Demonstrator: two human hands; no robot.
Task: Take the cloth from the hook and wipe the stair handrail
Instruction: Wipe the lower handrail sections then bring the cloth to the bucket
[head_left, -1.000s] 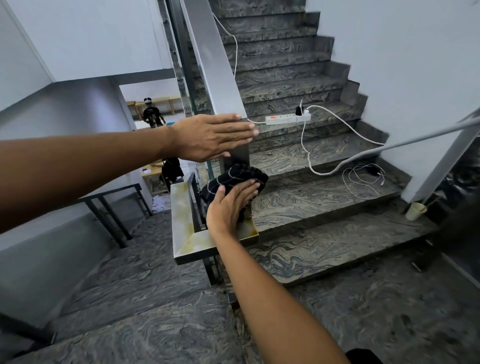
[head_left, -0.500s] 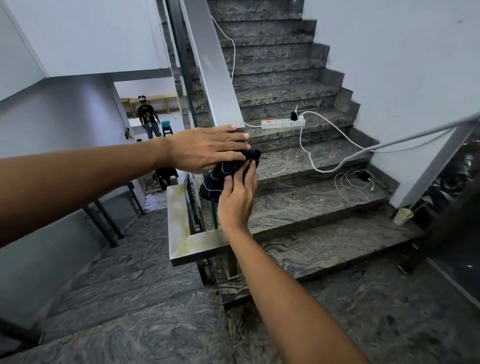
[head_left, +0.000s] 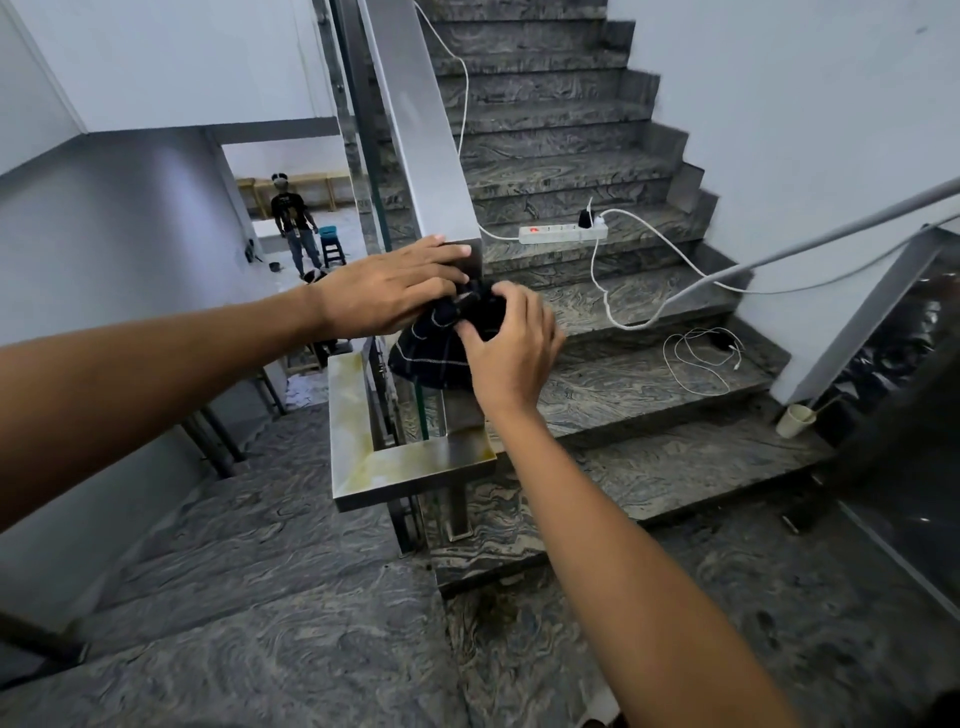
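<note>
A dark cloth with thin white stripes (head_left: 441, 348) hangs bunched at the lower end of the steel stair handrail (head_left: 415, 130), just below its squared-off tip. My right hand (head_left: 506, 348) grips the cloth from the right, fingers curled into it. From the left, my left hand (head_left: 387, 293) lies over the top of the cloth, fingertips touching the handrail's end. The hook is hidden behind the hands and cloth. A lower, stained flat section of handrail (head_left: 395, 467) turns the corner below.
Marble steps rise ahead with a white power strip (head_left: 563, 234) and trailing cables (head_left: 701, 358). A paper cup (head_left: 795, 420) stands by the right wall. A thin rail (head_left: 831, 234) crosses at right. A person (head_left: 293, 223) stands below beside a blue stool (head_left: 331, 244).
My right hand has lifted the cloth from the lower flat rail up to the handrail's end. My left hand has dropped onto the cloth from above.
</note>
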